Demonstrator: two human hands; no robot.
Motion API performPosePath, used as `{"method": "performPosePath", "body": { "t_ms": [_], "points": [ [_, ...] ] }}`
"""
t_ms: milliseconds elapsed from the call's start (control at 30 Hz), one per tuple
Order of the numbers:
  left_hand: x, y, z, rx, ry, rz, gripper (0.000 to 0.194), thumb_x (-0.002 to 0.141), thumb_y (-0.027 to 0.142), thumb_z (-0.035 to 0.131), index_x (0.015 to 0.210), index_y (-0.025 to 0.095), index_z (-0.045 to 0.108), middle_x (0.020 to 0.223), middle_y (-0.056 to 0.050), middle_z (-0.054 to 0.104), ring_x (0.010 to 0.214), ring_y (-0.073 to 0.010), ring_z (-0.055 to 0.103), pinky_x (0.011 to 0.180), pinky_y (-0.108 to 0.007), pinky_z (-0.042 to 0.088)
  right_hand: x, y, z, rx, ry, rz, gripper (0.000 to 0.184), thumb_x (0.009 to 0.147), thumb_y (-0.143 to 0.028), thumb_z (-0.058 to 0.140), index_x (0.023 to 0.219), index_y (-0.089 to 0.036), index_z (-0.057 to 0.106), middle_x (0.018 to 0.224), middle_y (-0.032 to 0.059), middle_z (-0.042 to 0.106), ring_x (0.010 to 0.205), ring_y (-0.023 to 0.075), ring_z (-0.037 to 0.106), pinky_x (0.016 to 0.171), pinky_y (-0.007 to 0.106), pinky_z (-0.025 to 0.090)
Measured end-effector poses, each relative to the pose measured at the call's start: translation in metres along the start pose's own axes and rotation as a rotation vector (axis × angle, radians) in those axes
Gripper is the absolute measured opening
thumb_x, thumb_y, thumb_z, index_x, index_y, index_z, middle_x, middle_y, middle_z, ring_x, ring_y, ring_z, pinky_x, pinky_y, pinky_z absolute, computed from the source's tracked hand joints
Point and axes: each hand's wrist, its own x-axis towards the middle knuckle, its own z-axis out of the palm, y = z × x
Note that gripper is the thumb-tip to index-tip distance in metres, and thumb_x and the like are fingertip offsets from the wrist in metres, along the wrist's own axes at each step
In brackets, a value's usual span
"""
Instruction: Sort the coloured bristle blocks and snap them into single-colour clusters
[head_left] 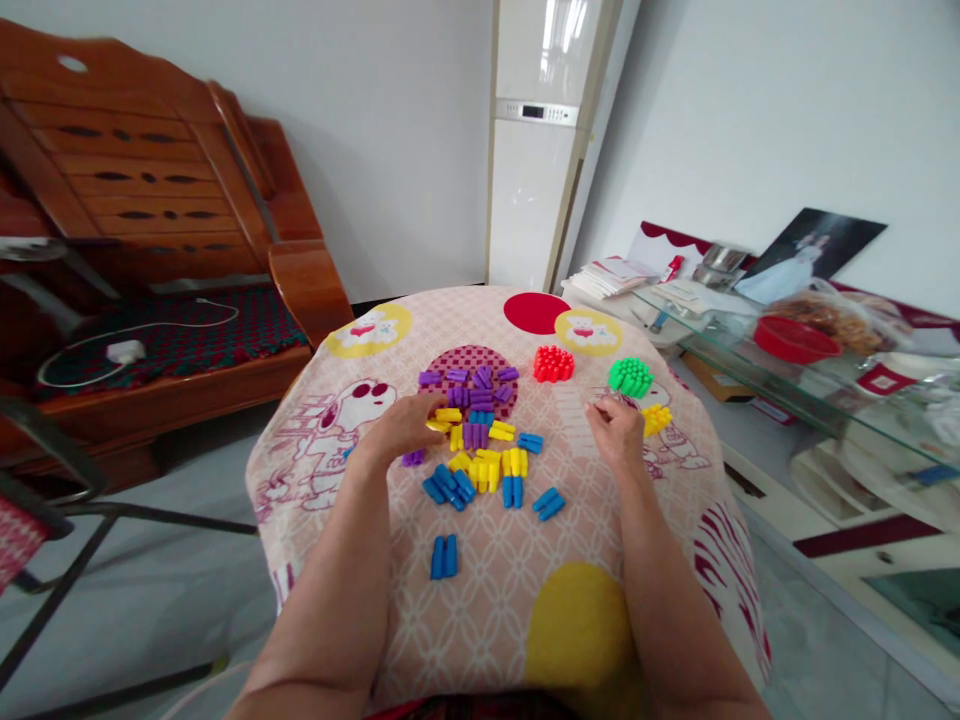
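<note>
My left hand [405,427] is at the left edge of a pile of small plastic pieces, its thumb and fingers closing on a yellow plastic piece [437,426]. Around it lie purple pieces [480,398], more yellow pieces [486,470] and blue pieces [450,485], mostly in joined pairs. On the right, my right hand [616,430] is closed with its fingertips pinched; whatever it may hold is hidden. Just beyond that hand stands a block of green pieces [630,377], with a yellow block [657,420] beside it. A red block [553,364] sits farther back, between the hands.
A patterned cloth covers the round table [480,620]. To the left is a wooden bench [150,200] with a white cable. A glass-topped cabinet [750,370] on the right carries papers, a red bowl [796,338] and a photo. A white upright appliance [534,180] stands behind.
</note>
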Motion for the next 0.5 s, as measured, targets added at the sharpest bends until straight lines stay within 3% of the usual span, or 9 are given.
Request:
{"method": "performPosePath", "body": {
  "t_ms": [100,200,333,500],
  "points": [
    [0.003,0.003,-0.006,-0.085,0.135,-0.024,0.056,0.064,0.025,0.069,0.120,0.019,0.066,0.109,-0.008,0.072,0.092,-0.0252,0.069,0.080,-0.032,0.054,-0.001,-0.008,0.001,0.105,-0.063,0.036,0.029,0.078,-0.042,0.057,0.059,-0.020,0.058,0.055,0.0000,0.055,0.056,0.0139,0.048,0.057,0.027,0.036],
    [0.008,0.020,-0.004,-0.182,0.239,0.075,0.062,0.070,0.026,0.066,0.131,0.017,0.059,0.117,-0.010,0.069,0.096,-0.0250,0.068,0.084,-0.035,0.055,-0.005,-0.021,0.005,0.268,-0.216,0.098,0.028,0.079,-0.043,0.059,0.063,-0.021,0.060,0.053,-0.0017,0.054,0.053,0.0137,0.049,0.053,0.026,0.037],
    [0.009,0.063,0.020,-0.222,0.197,0.323,0.065,0.074,0.018,0.064,0.138,0.020,0.053,0.123,-0.010,0.067,0.110,-0.0257,0.064,0.096,-0.039,0.053,-0.014,-0.041,0.015,0.508,-0.455,0.172,0.028,0.080,-0.047,0.063,0.075,-0.019,0.066,0.055,-0.0030,0.057,0.048,0.0122,0.049,0.048,0.024,0.038],
    [0.005,0.104,0.051,-0.241,0.150,0.498,0.071,0.073,0.007,0.065,0.141,0.021,0.050,0.117,-0.010,0.068,0.110,-0.0248,0.064,0.094,-0.037,0.053,-0.019,-0.053,0.027,0.678,-0.569,0.160,0.027,0.072,-0.043,0.072,0.080,-0.017,0.069,0.065,-0.0014,0.064,0.055,0.0125,0.056,0.052,0.024,0.043]
  ]
}}
